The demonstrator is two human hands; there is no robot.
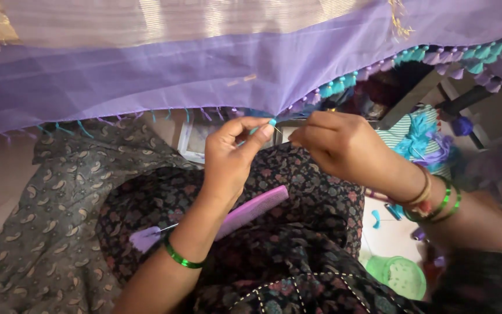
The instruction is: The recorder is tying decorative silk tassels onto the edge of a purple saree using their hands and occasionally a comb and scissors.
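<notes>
Here, each line moves outward from the fingers.

Left hand: the left hand (pixel 230 154) has thumb and forefinger pressed together on a small teal tassel (pixel 272 122) at the hem, apparently to keep that spot from shifting.

Right hand: the right hand (pixel 335 145) is curled with its fingertips pinched together just beside the tassel; a thin needle (pixel 278 129) shows between the 2 hands, but whether these fingers grip it or a thread cannot be told.

Cloth edge: the purple cloth (pixel 204 75) hangs stretched across the top of the view, its hem drawn down to a point where the fingers meet, so the pull seems to come from the grip.

Tassel row: finished teal and purple tassels (pixel 413 57) run along the hem to the right, while loose thread ends hang on the left.

Comb: a pink comb (pixel 254 210) lies on the lap under the left wrist, near at hand.

Purple tuft: a purple tuft (pixel 144 237) with a thin pin through it rests on the lap beside the left forearm.

Threads: a bundle of teal and purple threads (pixel 416 139) lies behind the right wrist, within reach.

Green lid: a round green lid (pixel 399 274) sits on the floor, low right.
</notes>
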